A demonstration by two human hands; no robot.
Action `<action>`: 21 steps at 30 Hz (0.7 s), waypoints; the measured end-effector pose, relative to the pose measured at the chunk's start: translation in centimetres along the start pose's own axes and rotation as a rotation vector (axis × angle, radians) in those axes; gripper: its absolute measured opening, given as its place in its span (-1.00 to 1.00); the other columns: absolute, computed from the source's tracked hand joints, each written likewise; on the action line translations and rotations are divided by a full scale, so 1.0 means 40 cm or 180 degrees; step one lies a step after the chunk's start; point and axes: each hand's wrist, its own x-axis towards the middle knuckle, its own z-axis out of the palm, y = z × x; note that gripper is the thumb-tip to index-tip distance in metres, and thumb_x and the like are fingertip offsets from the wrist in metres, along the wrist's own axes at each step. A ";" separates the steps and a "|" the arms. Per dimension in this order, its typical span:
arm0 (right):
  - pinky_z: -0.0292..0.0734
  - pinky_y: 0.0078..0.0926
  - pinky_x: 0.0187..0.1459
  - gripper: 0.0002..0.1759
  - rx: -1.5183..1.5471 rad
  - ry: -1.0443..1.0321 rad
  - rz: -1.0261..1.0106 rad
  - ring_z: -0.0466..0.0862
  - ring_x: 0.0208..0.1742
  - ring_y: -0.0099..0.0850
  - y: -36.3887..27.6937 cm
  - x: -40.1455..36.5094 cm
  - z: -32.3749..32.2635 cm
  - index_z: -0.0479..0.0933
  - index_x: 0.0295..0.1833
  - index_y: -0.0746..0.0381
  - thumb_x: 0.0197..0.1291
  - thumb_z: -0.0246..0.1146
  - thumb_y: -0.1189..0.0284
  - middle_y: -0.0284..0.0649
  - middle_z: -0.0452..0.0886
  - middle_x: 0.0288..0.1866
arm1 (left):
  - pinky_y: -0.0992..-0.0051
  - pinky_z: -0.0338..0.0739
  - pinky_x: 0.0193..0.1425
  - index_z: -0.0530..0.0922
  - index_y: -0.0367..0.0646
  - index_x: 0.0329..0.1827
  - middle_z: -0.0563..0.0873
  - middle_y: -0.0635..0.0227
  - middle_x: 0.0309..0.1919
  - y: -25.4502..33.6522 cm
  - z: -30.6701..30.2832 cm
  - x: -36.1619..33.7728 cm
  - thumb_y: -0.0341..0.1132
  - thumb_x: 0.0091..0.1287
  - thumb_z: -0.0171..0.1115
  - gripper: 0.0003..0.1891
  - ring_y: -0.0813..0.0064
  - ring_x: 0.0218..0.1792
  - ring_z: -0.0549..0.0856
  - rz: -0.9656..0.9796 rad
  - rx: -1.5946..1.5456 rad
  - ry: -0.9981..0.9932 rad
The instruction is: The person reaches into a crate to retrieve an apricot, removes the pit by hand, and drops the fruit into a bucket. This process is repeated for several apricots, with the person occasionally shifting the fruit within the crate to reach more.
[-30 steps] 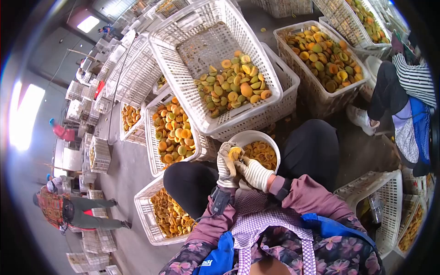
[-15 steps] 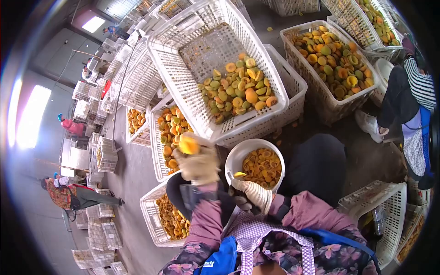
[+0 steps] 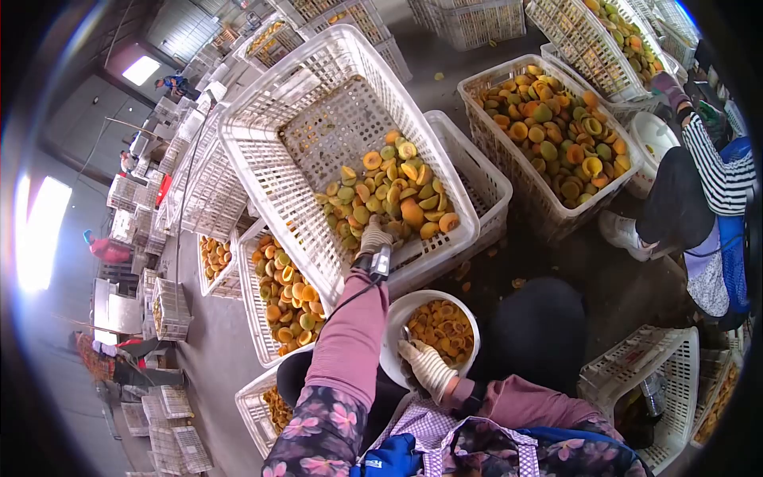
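My left hand (image 3: pixel 375 236), in a pale work glove, reaches over the near side of a tilted white crate (image 3: pixel 266 187). Its fingers are among the peach-like fruit halves (image 3: pixel 401 195) and partly hidden by them. Below it, my right hand (image 3: pixel 429 367), in a striped glove, rests at the left inner side of a white bucket (image 3: pixel 389 334). The fingers are curled around something small that I cannot make out. Brownish-orange scraps (image 3: pixel 445 327) fill much of the bucket. A wristband with a small device (image 3: pixel 381 261) sits on my left wrist.
Left of the tilted crate stands a crate of orange fruit halves (image 3: pixel 286 298), with a crate of scraps (image 3: pixel 274 405) nearer me. Another full fruit crate (image 3: pixel 556 131) is at right. A co-worker in striped sleeves (image 3: pixel 719 171) sits beyond it. A crate (image 3: pixel 675 389) lies lower right.
My left hand held a fruit half near the left crate; it has moved up and right into the tilted crate's fruit. My right hand stays at the bucket; the yellow piece by its fingers no longer shows.
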 end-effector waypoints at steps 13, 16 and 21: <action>0.46 -0.31 -0.12 -0.59 -0.2453 0.0915 -0.2055 0.56 -0.19 -0.01 -0.005 0.013 -0.039 0.40 0.08 0.34 0.28 0.07 0.25 0.09 0.59 -0.20 | 0.35 0.50 0.05 0.41 -0.15 0.05 0.55 0.27 -0.11 0.231 -0.106 -0.737 -0.19 0.38 0.07 -0.71 0.32 -0.09 0.58 0.0566 -0.5318 -0.0377; 0.47 -0.25 -0.13 -0.62 -0.2832 0.0910 -0.2276 0.56 -0.12 0.07 0.000 -0.036 -0.017 0.40 0.08 0.31 0.29 0.05 0.27 0.13 0.59 -0.19 | 0.37 0.51 0.03 0.41 -0.17 0.03 0.55 0.29 -0.16 0.176 -0.100 -0.735 -0.20 0.39 0.07 -0.72 0.38 -0.12 0.58 0.0581 -0.5841 -0.0739; 0.47 -0.13 -0.21 -0.60 -0.3396 0.0987 -0.2171 0.57 -0.20 0.11 0.009 -0.054 -0.015 0.38 0.06 0.29 0.28 0.04 0.20 0.14 0.59 -0.28 | 0.56 0.47 -0.12 0.47 -0.17 -0.11 0.55 0.39 -0.34 0.194 -0.124 -0.780 -0.10 0.42 0.03 -0.71 0.55 -0.28 0.55 0.0807 -0.3490 0.0770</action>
